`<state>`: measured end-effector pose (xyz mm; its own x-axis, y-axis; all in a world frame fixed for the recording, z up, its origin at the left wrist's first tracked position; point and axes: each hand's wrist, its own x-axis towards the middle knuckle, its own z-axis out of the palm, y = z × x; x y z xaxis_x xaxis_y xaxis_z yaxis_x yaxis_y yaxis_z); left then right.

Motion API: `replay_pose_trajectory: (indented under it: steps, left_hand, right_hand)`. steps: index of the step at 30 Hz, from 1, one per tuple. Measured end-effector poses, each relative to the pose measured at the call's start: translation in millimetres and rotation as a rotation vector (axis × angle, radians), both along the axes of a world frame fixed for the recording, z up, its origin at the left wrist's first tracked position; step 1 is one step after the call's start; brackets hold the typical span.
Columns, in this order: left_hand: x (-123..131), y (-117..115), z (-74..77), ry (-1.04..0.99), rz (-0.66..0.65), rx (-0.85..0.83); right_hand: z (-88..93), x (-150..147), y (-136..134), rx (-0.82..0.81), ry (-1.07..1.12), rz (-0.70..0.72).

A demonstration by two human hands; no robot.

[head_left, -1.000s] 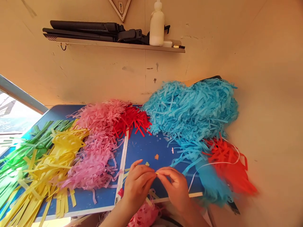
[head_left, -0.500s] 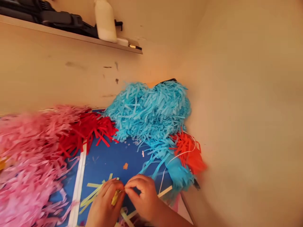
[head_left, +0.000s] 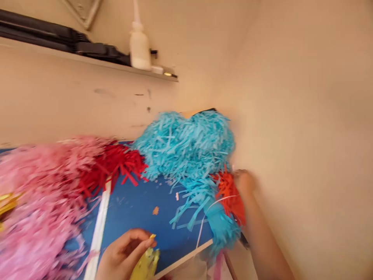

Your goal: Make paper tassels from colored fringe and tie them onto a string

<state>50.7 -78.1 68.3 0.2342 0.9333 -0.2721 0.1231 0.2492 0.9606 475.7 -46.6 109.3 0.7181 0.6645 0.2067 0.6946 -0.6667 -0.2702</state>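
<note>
My left hand point(head_left: 125, 249) is closed at the front of the table. It pinches the twisted top of a yellow tissue-paper tassel point(head_left: 144, 266), whose strips hang below the fingers. My right hand point(head_left: 246, 181) reaches far to the right, beside an orange-red tissue tassel point(head_left: 235, 202) at the wall. Motion blur hides its fingers, so I cannot see whether it holds anything. A white string point(head_left: 201, 229) loops across a blue tassel point(head_left: 221, 223) and the orange-red one. The large light-blue fringed pile point(head_left: 186, 144) lies behind them.
Pink fringed paper point(head_left: 40, 206) and a red fringed bundle point(head_left: 113, 167) cover the left of the blue table point(head_left: 131, 210). A white strip point(head_left: 100, 225) crosses it. Above, a wall shelf point(head_left: 110, 64) carries a white bottle point(head_left: 140, 48). The right wall point(head_left: 305, 136) stands close.
My right hand has left my left hand and swung out to the orange-red tassel. My left hand still pinches the yellow tassel, now hanging lower. The view has tilted up slightly.
</note>
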Motion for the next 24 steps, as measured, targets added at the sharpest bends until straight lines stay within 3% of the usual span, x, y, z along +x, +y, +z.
replay_pose_trajectory:
  steps: [2, 4, 6, 8, 10, 12, 16, 24]
  left_hand:
    - [3.6, -1.2, 12.3, -0.104, 0.013, -0.072]
    - [5.8, -0.6, 15.7, -0.229, 0.008, -0.158]
    - [7.8, -1.3, 13.4, -0.344, 0.01, -0.239]
    - [10.0, -3.9, 10.5, -0.436, 0.015, -0.317]
    - [11.2, -7.1, 10.3, -0.499, 0.011, -0.374]
    - [10.4, -9.8, 12.8, -0.533, 0.005, -0.391]
    - [3.0, -12.7, 16.0, -0.552, 0.007, -0.303]
    - [-4.2, -15.1, 3.6, -0.593, 0.019, -0.217]
  right_hand:
    - [1.6, -19.7, -17.8, 0.055, -0.018, -0.003]
    - [-0.1, -55.8, -36.6, 0.259, 0.064, 0.05]
    - [-4.9, -110.0, -55.0, 0.384, 0.46, 0.293]
    - [-11.7, -172.5, -66.7, 0.315, 0.919, 0.612]
    - [-18.9, -226.4, -68.3, 0.27, 1.226, 0.714]
    - [-24.9, -260.5, -63.9, 0.256, 1.401, 0.723]
    - [-29.8, -277.2, -57.5, 0.262, 1.389, 0.765]
    - [-29.0, -276.9, -61.3, 0.245, 1.198, 0.864]
